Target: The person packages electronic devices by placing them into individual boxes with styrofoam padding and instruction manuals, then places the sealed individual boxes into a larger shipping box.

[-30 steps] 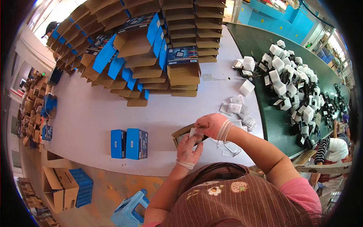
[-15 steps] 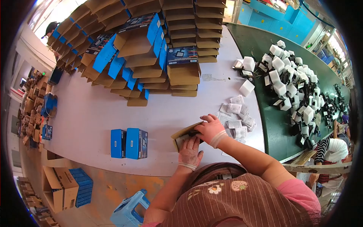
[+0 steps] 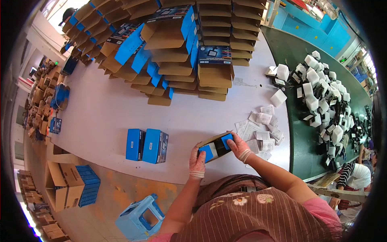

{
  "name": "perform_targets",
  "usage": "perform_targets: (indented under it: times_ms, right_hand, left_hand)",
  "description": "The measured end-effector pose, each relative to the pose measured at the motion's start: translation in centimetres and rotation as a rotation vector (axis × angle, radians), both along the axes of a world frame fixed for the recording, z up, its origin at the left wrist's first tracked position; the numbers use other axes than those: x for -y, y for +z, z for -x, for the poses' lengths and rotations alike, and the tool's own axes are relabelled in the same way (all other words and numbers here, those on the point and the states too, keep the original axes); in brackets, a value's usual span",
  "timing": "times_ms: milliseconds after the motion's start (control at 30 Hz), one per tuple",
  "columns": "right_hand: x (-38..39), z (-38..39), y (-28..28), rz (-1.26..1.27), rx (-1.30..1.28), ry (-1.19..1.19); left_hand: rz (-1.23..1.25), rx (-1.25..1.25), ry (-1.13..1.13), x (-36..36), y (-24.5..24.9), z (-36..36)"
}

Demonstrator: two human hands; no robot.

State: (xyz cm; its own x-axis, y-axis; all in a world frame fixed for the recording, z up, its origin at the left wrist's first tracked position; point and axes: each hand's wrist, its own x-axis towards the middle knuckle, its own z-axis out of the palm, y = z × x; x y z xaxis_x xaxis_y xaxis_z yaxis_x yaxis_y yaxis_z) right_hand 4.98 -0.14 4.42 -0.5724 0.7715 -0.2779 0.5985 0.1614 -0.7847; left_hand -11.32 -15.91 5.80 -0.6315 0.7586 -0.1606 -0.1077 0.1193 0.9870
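Left hand (image 3: 197, 164) and right hand (image 3: 240, 148): each grip closed round opposite ends of open box (image 3: 213, 140), near tabletop's (image 3: 100, 117) near edge.

Can make out a light-blue plastic stool (image 3: 135, 220) at seven o'clock, standing on the floor (image 3: 107, 193) with its orange-brown patches. Looking round to nine o'clock, shows brown piles (image 3: 38, 109) along the left edge, too small to tell apart, with a blue bundle (image 3: 61, 97) close by. At ten o'clock, can spot a dark cap (image 3: 68, 15) on a person partly hidden. Between one and two o'clock, find a bright-blue structure (image 3: 310, 34), and near two o'clock a small green lit sign (image 3: 343, 60). Towards four o'clock, see a co-worker (image 3: 358, 175) with a black-and-white striped sleeve, next to a pale rail (image 3: 342, 194).
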Motion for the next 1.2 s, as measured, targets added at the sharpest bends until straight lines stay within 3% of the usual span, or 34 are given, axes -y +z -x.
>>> perform_targets:
  times_ms: [100,133,167,200,267,300,367,433,500,600,767,867,1067,1200]
  right_hand:
    - [-0.1,0.5,1.7,0.018,-0.041,-0.001]
    - [-1.0,0.8,-0.7,0.119,-0.08,0.045]
    - [-1.6,-0.4,-2.5,0.0,-0.078,0.123]
    - [-2.0,-0.4,0.0,-0.117,-0.076,0.205]
    - [-2.8,-0.5,4.6,-0.357,-0.066,0.427]
    - [-2.8,-1.1,6.5,-0.327,-0.03,0.485]
    - [-3.1,-1.1,9.8,-0.279,-0.009,0.63]
    - [-3.0,-0.7,10.6,-0.331,0.075,0.71]
    - [-2.9,0.0,11.0,-0.445,0.078,0.776]
    - [-2.5,0.4,11.0,-0.566,0.089,0.769]
    - [-2.4,0.2,9.8,-0.674,0.024,0.765]
    - [-2.0,0.0,9.2,-0.772,0.009,0.768]
    - [-1.0,-0.4,9.5,-0.899,0.06,0.771]
    - [-0.1,-1.1,8.4,-0.921,0.087,0.725]
  left_hand:
    - [-0.215,-0.129,0.065,-0.8,-0.9,-0.1]
    - [-0.264,-0.165,0.064,-1.0,-1.6,-0.2]
    - [-0.316,-0.203,0.067,-1.2,-2.3,-0.1]
    - [-0.366,-0.243,0.073,-1.4,-2.7,-0.2]
    - [-0.349,-0.011,0.132,-1.8,-2.5,-0.4]
    - [-0.335,0.099,0.167,-1.8,-2.3,-0.5]
    - [-0.141,-0.648,0.009,-1.2,-0.3,0.3]
    - [-0.198,-0.721,0.036,-1.2,-2.0,0.6]
    - [-0.167,-0.782,-0.012,-1.1,0.0,1.2]
    - [-0.197,-0.729,-0.078,-0.9,-1.2,1.3]
    - [-0.016,-0.8,-0.361,0.5,4.0,1.4]
    - [-0.037,-0.905,-0.399,0.5,1.9,1.3]
    - [0.132,-1.268,-0.377,1.1,3.3,0.3]
    - [0.157,-1.25,-0.406,0.6,3.6,-0.2]
